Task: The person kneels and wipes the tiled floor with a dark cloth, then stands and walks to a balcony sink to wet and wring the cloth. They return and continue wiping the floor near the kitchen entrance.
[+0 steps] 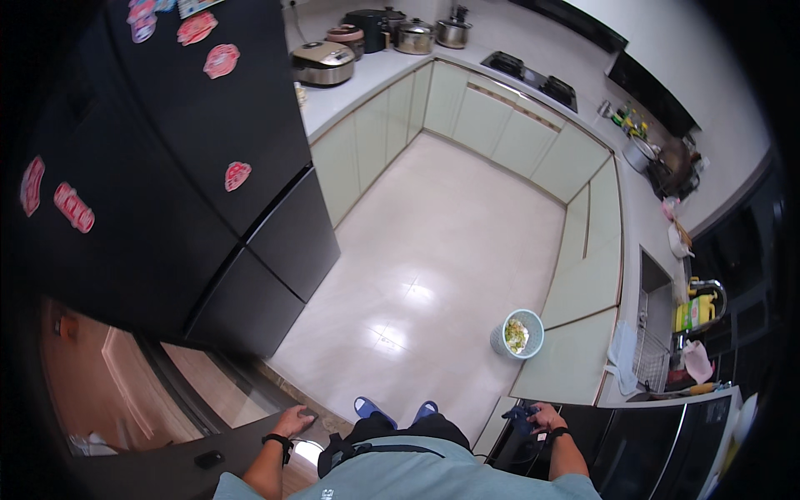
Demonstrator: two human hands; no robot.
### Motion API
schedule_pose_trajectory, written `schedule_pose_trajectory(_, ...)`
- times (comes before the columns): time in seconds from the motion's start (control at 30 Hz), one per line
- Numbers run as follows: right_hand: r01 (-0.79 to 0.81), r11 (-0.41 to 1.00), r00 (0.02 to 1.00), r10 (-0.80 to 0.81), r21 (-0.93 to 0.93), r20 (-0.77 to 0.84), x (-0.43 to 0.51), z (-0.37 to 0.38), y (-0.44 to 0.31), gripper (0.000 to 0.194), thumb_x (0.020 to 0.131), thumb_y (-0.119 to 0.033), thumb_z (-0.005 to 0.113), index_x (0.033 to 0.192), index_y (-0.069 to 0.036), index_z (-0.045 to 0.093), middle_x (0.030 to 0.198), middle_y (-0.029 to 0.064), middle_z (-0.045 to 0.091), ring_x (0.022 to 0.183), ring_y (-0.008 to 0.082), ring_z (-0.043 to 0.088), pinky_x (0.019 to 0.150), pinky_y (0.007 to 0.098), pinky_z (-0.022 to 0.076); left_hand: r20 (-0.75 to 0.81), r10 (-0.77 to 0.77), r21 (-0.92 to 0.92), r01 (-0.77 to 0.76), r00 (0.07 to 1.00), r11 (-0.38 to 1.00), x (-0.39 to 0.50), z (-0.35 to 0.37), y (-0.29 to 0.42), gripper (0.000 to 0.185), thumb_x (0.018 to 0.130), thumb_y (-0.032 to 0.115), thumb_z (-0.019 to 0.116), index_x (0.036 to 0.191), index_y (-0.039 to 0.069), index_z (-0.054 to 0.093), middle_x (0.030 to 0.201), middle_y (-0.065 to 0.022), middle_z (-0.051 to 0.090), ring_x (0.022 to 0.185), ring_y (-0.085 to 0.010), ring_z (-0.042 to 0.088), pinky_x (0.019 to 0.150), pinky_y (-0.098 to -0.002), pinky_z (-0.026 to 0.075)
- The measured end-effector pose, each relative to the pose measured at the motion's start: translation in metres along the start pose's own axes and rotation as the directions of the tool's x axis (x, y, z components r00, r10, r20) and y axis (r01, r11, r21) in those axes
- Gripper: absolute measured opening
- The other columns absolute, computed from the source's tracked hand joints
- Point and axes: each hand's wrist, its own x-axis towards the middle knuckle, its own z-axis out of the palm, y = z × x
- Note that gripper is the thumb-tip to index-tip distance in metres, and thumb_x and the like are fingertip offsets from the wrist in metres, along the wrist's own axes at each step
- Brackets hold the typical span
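My left hand (294, 421) rests at the end of a dark flat panel or door edge (244, 431), at the lower left; whether it grips the edge is not plain. At the lower right, my right hand (545, 417) has its fingers closed on a dark blue cloth (521, 417), beside a black glossy appliance front (572, 431). Each wrist wears a black band. A light blue perforated waste bin (497, 339) holding food scraps stands on the floor ahead of my right hand.
A black refrigerator (156, 156) with red stickers stands at left. Pale green cabinets (500, 131) line the tiled floor (437, 219). The counter holds a rice cooker (325, 62), pots (414, 37) and a gas hob (531, 78). A sink (653, 294) is at right.
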Motion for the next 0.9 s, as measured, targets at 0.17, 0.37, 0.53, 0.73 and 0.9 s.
schedule_pose_trajectory(0.17, 0.123, 0.87, 0.992, -0.115, -0.477, 0.046, 0.021, -0.004, 0.007, 0.036, 0.079, 0.004, 0.08, 0.113, 0.001, 0.069, 0.099, 0.0123, 0.071, 0.087, 0.0309, 0.072, 0.064, 0.0505, 0.0661, -0.058, 0.006, -0.073, -0.01, 0.998, 0.997, -0.017, 0.006, -0.024, 0.071, 0.085, 0.036, 0.082, 0.142, 0.001, 0.058, 0.11, -0.0154, 0.076, 0.1, -0.0246, 0.074, 0.088, -0.0369, 0.057)
schedule_pose_trajectory(0.37, 0.156, 0.902, 0.986, -0.118, -0.403, 0.118, 0.047, -0.003, -0.076, 0.037, 0.076, 0.001, 0.082, 0.112, 0.001, 0.071, 0.096, 0.0102, 0.073, 0.081, 0.022, 0.071, 0.072, 0.0415, 0.0638, -0.243, -0.003, -0.213, -0.05, 0.97, 0.976, -0.046, 0.067, -0.085, 0.068, 0.086, 0.04, 0.08, 0.138, 0.001, 0.06, 0.122, -0.0202, 0.072, 0.115, -0.0315, 0.069, 0.099, -0.0401, 0.054)
schedule_pose_trajectory(0.53, 0.369, 0.736, 0.928, -0.258, -0.569, 0.268, 0.062, 0.022, -0.192, 0.039, 0.074, 0.003, 0.076, 0.113, 0.001, 0.07, 0.096, 0.0087, 0.073, 0.082, 0.0211, 0.07, 0.076, 0.0383, 0.0589, -0.224, -0.303, -0.393, 0.198, 0.926, 0.898, -0.11, 0.148, -0.11, 0.07, 0.088, 0.045, 0.075, 0.141, 0.003, 0.059, 0.13, -0.0195, 0.069, 0.124, -0.0332, 0.064, 0.108, -0.0401, 0.049)
schedule_pose_trajectory(0.73, 0.544, 0.378, 0.838, -0.286, -0.75, 0.464, 0.103, 0.09, -0.31, 0.044, 0.074, -0.003, 0.078, 0.116, 0.001, 0.07, 0.1, 0.0112, 0.075, 0.087, 0.0225, 0.072, 0.081, 0.039, 0.06, -0.198, -0.519, -0.606, 0.312, 0.832, 0.731, -0.204, 0.266, -0.104, 0.071, 0.086, 0.046, 0.077, 0.141, 0.004, 0.059, 0.128, -0.0205, 0.07, 0.122, -0.0308, 0.065, 0.106, -0.038, 0.05)
schedule_pose_trajectory(0.9, 0.639, 0.269, 0.769, -0.214, -0.721, 0.602, 0.103, 0.165, -0.367, 0.044, 0.077, 0.004, 0.077, 0.119, 0.002, 0.066, 0.103, 0.0166, 0.073, 0.088, 0.0318, 0.075, 0.067, 0.0455, 0.068, -0.244, -0.64, -0.742, 0.285, 0.728, 0.607, -0.25, 0.353, -0.086, 0.067, 0.087, 0.041, 0.079, 0.138, 0.001, 0.061, 0.124, -0.0235, 0.071, 0.11, -0.0302, 0.072, 0.096, -0.0387, 0.056)
